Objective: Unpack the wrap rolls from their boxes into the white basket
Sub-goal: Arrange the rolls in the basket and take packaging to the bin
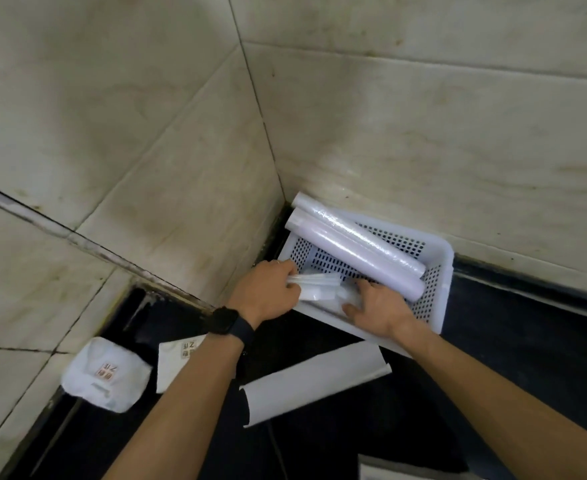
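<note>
A white perforated basket [439,268] sits in the corner of a dark counter against the tiled walls. Two long wrap rolls [354,252] lie diagonally in it, their upper ends sticking out over the far left rim. Over the basket's near left corner, my left hand [264,292] grips one end of a smaller clear-wrapped roll [314,284]. My right hand [378,304] rests on the roll's other end, fingers curled over it at the near rim. Part of this roll is hidden under my hands.
An emptied white box sleeve [314,381] lies flat on the dark counter just in front of the basket. Two white boxes with red labels, one [107,372] at the left and another [178,362] behind my left forearm, lie near the wall. Tiled walls close off left and back.
</note>
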